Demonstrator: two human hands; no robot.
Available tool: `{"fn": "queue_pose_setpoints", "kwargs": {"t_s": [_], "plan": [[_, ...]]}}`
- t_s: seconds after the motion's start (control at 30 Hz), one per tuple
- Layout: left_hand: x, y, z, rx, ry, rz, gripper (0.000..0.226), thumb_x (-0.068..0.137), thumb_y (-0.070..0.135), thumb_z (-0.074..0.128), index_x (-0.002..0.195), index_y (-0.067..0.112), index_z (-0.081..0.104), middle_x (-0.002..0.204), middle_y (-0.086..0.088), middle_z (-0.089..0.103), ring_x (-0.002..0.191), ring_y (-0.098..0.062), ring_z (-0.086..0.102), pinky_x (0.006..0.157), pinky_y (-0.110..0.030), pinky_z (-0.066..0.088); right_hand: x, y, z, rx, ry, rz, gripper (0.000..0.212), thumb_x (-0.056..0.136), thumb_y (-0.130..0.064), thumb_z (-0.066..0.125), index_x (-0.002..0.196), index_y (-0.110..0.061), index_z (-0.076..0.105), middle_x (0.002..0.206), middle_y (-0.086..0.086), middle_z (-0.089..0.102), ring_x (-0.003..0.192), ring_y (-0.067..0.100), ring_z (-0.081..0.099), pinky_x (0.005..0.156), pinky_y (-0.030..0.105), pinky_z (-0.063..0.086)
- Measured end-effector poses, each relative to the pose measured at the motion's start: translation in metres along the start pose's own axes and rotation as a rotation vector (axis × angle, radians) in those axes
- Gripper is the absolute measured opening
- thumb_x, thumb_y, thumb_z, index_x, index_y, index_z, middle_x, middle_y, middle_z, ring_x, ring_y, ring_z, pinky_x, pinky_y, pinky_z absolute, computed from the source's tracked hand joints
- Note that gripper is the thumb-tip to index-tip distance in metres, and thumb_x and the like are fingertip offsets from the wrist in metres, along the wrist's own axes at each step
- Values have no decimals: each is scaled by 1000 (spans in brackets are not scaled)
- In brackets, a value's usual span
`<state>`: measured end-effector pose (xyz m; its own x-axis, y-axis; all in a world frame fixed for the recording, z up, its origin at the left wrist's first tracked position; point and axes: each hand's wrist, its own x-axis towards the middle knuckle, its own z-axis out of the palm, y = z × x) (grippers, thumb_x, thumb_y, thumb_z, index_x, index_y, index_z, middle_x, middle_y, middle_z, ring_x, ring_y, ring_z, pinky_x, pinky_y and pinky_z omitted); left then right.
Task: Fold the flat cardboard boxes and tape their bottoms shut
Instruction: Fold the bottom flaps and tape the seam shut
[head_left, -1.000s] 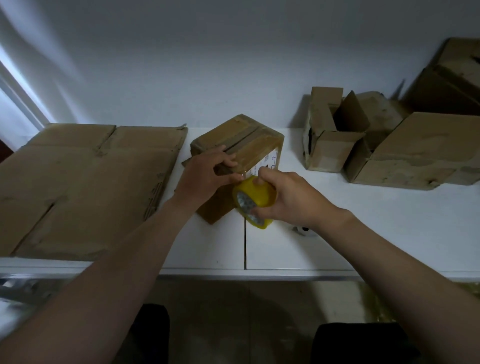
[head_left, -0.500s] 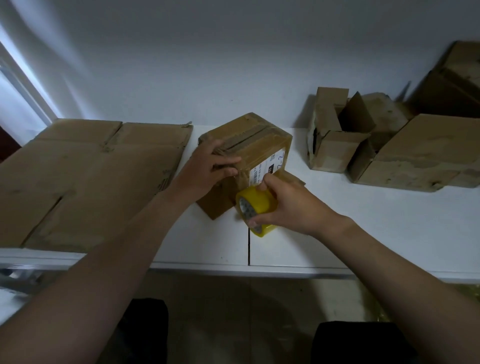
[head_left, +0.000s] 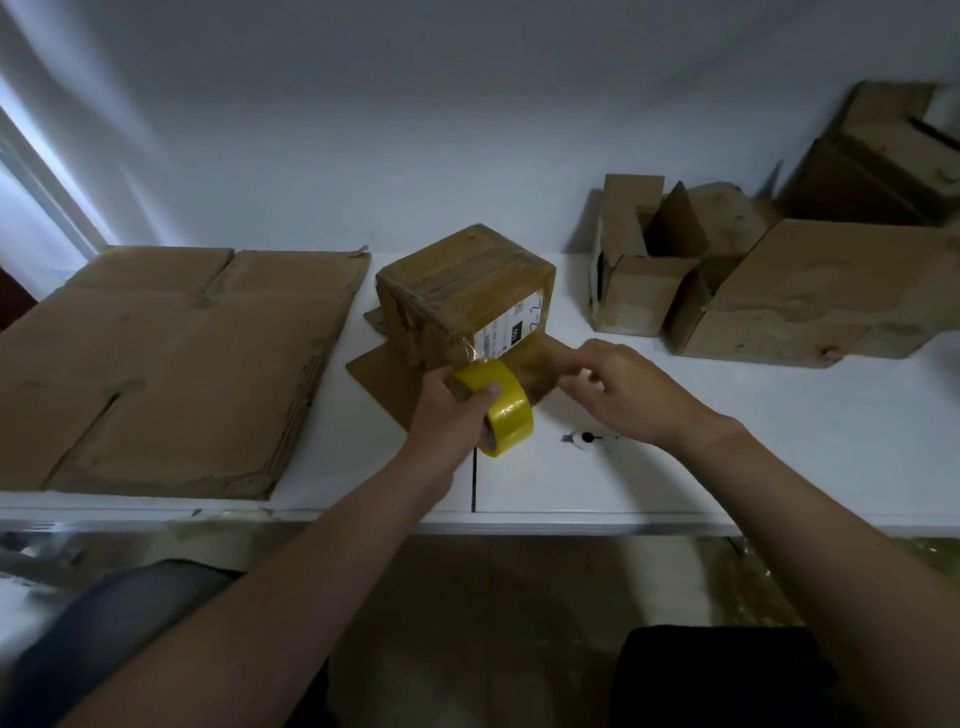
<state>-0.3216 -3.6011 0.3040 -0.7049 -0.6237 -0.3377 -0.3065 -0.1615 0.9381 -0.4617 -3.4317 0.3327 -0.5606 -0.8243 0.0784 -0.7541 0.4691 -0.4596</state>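
1. Where the near edge of the white table (head_left: 571, 522) crosses the view, two bare forearms reach over it toward the middle.
2. A small white-and-black object (head_left: 587, 437) lies on the table just near of the right wrist. It is too small to make out.
3. The left hand (head_left: 444, 415) grips a yellow tape roll (head_left: 511, 410) with its fingers curled over the top rim. The roll is held on edge, close above the table at the near corner of the box.
4. The right hand (head_left: 631, 397) is palm down, just right of the roll, over a cardboard flap (head_left: 535, 364). Its fingers are blurred, so I cannot tell whether they hold anything.
5. The cardboard box (head_left: 462, 291) stands mid-table just beyond both hands, one corner turned toward the viewer. Its top flaps are closed, with glossy tape over the seam and down the near corner. A white shipping label (head_left: 511, 327) sits on its right-facing side, and more flaps lie spread on the table at its foot.
6. A large flat cardboard sheet (head_left: 171, 364) lies on the left of the table, from near edge to wall.
7. At far right an open-topped small box (head_left: 639, 291) stands with its flaps up. A larger box (head_left: 810, 301) touches it, and another box (head_left: 883, 171) sits beyond, against the wall.
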Motion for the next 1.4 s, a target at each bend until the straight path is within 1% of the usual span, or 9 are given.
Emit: {"fn": "queue_pose_setpoints", "kwargs": {"t_s": [0.1, 0.2, 0.43, 0.53, 0.67, 0.83, 1.0, 1.1, 1.4], "plan": [[4, 6, 11, -86, 52, -17, 64, 90, 25, 75, 143, 21, 40, 137, -6, 52, 120, -32, 58, 101, -55, 51, -16, 23, 0, -156, -188, 245, 40, 90, -52, 67, 115, -21, 71, 116, -1, 61, 109, 23, 60, 88, 37, 48], [6, 9, 17, -95, 106, -24, 66, 88, 25, 77, 144, 18, 42, 131, -6, 55, 117, -32, 60, 100, -55, 52, -26, 33, 10, -183, -234, 272, 38, 85, -61, 67, 83, -24, 72, 95, -3, 56, 86, 20, 58, 71, 35, 45], [0, 10, 15, -158, 65, -36, 67, 91, 25, 73, 148, 21, 39, 140, -9, 53, 119, -35, 61, 95, -56, 55, -18, 41, 15, -71, -118, 324, 26, 89, -47, 71, 95, -24, 59, 96, -2, 67, 82, 17, 62, 78, 38, 54], [-1, 5, 13, -174, 29, -26, 68, 91, 23, 73, 149, 20, 38, 139, -8, 53, 117, -34, 62, 90, -51, 59, -8, 28, 5, 185, 61, 258, 19, 93, -40, 69, 91, -31, 52, 85, -6, 73, 69, 14, 68, 67, 34, 55], [-4, 1, 6, -120, 14, -13, 69, 87, 29, 77, 146, 21, 42, 135, -10, 57, 110, -32, 66, 90, -51, 59, 12, -13, -10, 295, 180, 28, 21, 88, -39, 74, 94, -34, 55, 89, -9, 68, 72, 15, 64, 65, 36, 52], [-9, -2, -6, -117, -47, -8, 66, 87, 31, 78, 143, 21, 44, 129, -12, 59, 104, -32, 70, 83, -48, 62, 35, -48, -16, 77, 205, -197, 16, 89, -36, 74, 97, -37, 61, 84, -19, 63, 74, 6, 58, 67, 39, 52], [-15, -1, -18, -165, -103, -34, 57, 92, 25, 72, 141, 17, 45, 124, -15, 62, 96, -28, 73, 66, -33, 62, 48, -55, -10, -41, 176, -330, 15, 86, -46, 64, 98, -37, 67, 92, -25, 61, 77, -2, 51, 69, 39, 53], [-20, 1, -21, -183, -126, -38, 57, 93, 23, 72, 142, 15, 44, 124, -15, 62, 96, -27, 73, 62, -28, 60, 49, -57, -4, -94, 193, -362, 27, 84, -54, 55, 102, -38, 67, 96, -21, 65, 78, 2, 53, 66, 40, 54], [-24, 5, -18, -228, -139, -74, 58, 95, 25, 69, 146, 11, 45, 122, -20, 65, 89, -27, 76, 66, -31, 61, 50, -66, 9, -226, 210, -399, 9, 88, -35, 72, 97, -37, 71, 97, -14, 68, 89, 18, 65, 63, 40, 54]]}}
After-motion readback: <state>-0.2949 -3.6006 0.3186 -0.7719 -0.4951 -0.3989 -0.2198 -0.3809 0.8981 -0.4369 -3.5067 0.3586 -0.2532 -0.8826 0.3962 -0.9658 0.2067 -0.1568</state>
